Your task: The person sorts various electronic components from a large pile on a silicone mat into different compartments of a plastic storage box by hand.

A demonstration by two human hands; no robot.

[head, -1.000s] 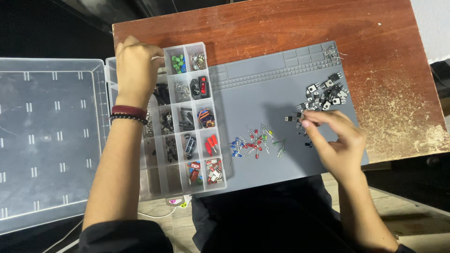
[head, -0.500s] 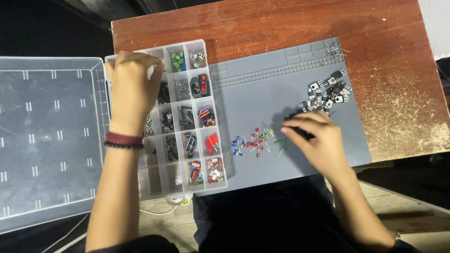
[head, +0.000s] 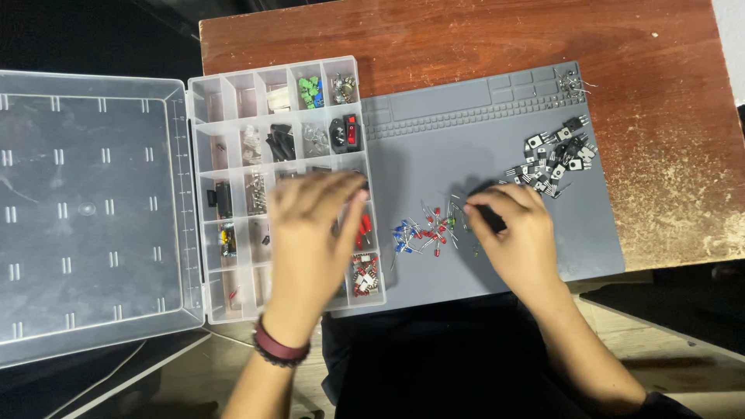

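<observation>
Since half a second ago, the left hand (head: pixel 310 233) has slid from the far top corner of the clear plastic organizer box (head: pixel 203 194) down toward the person, and it now lies flat over the lower middle compartments. Its fingers are spread loosely apart and it looks slightly blurred; whether it grips anything underneath cannot be told. A dark red band and a beaded bracelet (head: pixel 278 351) circle that wrist.

Meanwhile the right hand (head: pixel 514 233) has drifted a little leftward on the grey silicone work mat (head: pixel 481 132). Its fingers are curled together, with the fingertips (head: pixel 475 211) pinched close at the right edge of a small scatter of red, blue and green LEDs (head: pixel 425 231). Whether a piece sits between those fingertips is too small to tell.

A cluster of black three-legged transistors (head: pixel 555 161) lies on the mat just beyond the right hand, toward the far right. Another tiny heap of wire-legged parts (head: pixel 569 81) rests in the mat's far right corner.

The organizer's compartments hold sorted parts (green terminal blocks (head: pixel 310 91) and a black rocker switch with a red button (head: pixel 344 133) are among the clearest). Its transparent lid (head: pixel 89 209) lies folded open to the left, overhanging the edge of the reddish-brown wooden table (head: pixel 466 39), which carries both the box and the mat.
</observation>
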